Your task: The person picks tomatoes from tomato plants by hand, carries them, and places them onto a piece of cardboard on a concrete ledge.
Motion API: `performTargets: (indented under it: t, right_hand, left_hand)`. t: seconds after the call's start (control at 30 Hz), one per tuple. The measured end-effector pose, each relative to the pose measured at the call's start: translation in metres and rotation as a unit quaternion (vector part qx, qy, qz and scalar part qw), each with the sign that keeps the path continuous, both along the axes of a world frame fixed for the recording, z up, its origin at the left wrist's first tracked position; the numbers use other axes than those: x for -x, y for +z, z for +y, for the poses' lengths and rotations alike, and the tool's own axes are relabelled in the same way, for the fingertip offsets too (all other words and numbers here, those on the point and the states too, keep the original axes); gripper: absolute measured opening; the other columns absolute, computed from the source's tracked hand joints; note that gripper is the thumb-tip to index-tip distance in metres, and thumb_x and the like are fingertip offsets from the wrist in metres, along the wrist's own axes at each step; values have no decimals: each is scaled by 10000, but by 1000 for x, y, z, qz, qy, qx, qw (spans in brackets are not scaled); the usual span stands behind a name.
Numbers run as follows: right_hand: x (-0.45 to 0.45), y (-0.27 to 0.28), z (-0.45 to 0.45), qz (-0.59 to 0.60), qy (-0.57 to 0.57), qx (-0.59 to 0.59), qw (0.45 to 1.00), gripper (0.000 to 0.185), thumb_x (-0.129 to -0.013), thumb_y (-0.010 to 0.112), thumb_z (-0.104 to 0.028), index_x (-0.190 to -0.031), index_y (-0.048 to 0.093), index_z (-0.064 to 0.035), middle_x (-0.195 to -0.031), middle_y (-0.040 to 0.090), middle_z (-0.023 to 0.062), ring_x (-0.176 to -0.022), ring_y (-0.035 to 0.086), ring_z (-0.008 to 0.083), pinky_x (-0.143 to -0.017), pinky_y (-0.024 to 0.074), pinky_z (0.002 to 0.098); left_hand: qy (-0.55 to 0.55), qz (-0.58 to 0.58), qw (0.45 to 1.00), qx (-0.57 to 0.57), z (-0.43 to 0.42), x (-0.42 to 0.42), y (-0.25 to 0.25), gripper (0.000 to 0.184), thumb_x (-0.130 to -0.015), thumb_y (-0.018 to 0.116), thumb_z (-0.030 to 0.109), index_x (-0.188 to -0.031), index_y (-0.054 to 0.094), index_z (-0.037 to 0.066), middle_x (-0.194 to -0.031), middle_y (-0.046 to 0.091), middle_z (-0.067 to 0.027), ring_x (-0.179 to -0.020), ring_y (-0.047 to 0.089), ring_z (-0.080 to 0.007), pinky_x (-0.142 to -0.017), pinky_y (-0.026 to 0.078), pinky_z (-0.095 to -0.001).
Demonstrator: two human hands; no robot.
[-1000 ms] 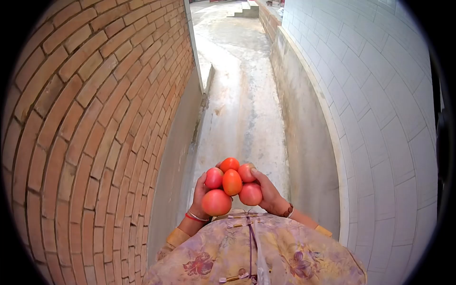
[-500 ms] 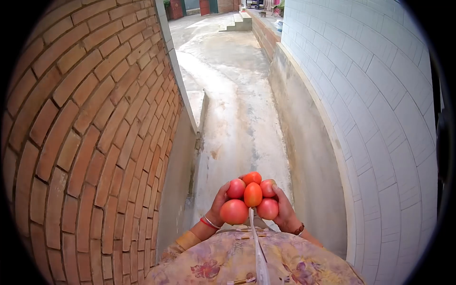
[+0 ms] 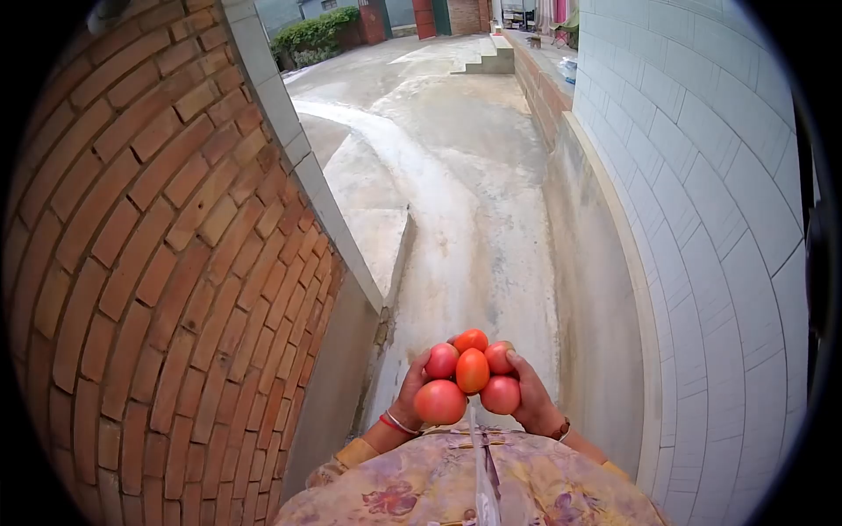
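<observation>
Several red and pink tomatoes are bunched together in front of the floral garment, cupped between both hands. My left hand wraps the left side of the bunch, beside a large pink tomato. On the right side, my right hand presses its thumb near a pink tomato and rests against another lower one. The undersides of the tomatoes and most fingertips are hidden.
A brick wall stands close on the left, a white tiled wall on the right. Between them a concrete path leads to a yard with steps and a green bush.
The view has tilted up and moved forward along the path, showing more of the yard. Both hands still hold the tomatoes, now lower and farther right in the picture.
</observation>
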State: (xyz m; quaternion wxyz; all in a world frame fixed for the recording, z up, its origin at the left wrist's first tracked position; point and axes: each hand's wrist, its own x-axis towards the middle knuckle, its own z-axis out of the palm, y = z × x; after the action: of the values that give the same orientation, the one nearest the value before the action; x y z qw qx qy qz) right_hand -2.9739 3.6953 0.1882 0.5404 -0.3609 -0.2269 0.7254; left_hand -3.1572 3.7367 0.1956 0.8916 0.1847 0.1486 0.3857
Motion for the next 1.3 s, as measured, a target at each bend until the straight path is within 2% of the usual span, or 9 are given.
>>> performTargets:
  t: [0.17,0.23,0.27,0.5,0.57,0.67,0.77,1.03,1.3]
  right_hand:
    - [-44,-19,137,24,-23,3,999,496,-998,414,-389,-1287,492,7,-1258,565,141,-1138,567,212,-961,483,346]
    - [-64,-18,201,20,-26,2,999,487,-995,423,-395,-1272,500,-1,-1259,564,135,-1142,564,218,-977,471,352]
    - [-77,-23,221,16,-54,9,998,492,-993,428,-399,-1271,501,-1,-1268,560,137,-1144,563,222,-981,467,357]
    - [-153,-9,393,10,-133,-16,991,501,-991,396,-440,-1265,503,-35,-1275,564,146,-1173,556,256,-1005,458,402]
    - [-182,-10,437,35,-145,-6,989,565,-995,380,-439,-1322,461,14,-1333,529,161,-1226,524,261,-1031,437,386]
    - [-222,-20,507,38,-179,-2,983,506,-991,426,-405,-1286,490,1,-1302,545,150,-1192,542,250,-1016,448,381]
    - [-281,-45,579,52,-171,21,984,464,-979,478,-390,-1264,509,-26,-1263,559,133,-1158,553,227,-987,469,366]
    - [-396,-36,782,66,-95,-4,993,491,-988,470,-394,-1290,491,-8,-1253,561,132,-1096,593,221,-905,526,353]
    - [-466,-40,948,69,-61,26,995,508,-987,472,-395,-1304,476,2,-1290,541,129,-1153,567,225,-986,489,358]
  left_hand:
    - [-18,14,1000,5,142,-40,-21,576,-968,439,441,-1425,423,90,-1360,526,-125,-1193,559,-244,-984,486,-379]
    - [-60,10,998,-11,216,-60,-30,631,-937,463,514,-1426,412,118,-1323,547,-126,-1075,623,-253,-825,565,-385]
    - [-62,17,998,-17,240,-75,-32,662,-932,475,519,-1436,391,98,-1347,534,-126,-1141,593,-255,-921,526,-387]
    - [-155,-30,987,-24,441,-163,-18,649,-947,500,482,-1446,368,89,-1415,467,-139,-1234,528,-272,-1035,455,-412]
    - [-180,-24,983,2,492,-193,-19,638,-950,500,474,-1443,374,87,-1412,471,-139,-1234,528,-275,-1030,459,-414]
    - [-178,-23,984,13,570,-239,-42,639,-944,510,483,-1438,385,96,-1409,475,-140,-1238,525,-280,-1030,461,-416]
    - [-203,-3,979,20,641,-288,-50,662,-929,521,512,-1433,389,104,-1371,501,-140,-1155,582,-287,-932,531,-423]
    - [-98,42,994,35,817,-397,-31,633,-924,505,496,-1423,394,122,-1361,508,-133,-1152,584,-298,-879,559,-455]
    - [-63,41,995,63,972,-465,-44,647,-910,514,516,-1413,406,123,-1351,511,-137,-1140,585,-316,-876,561,-451]
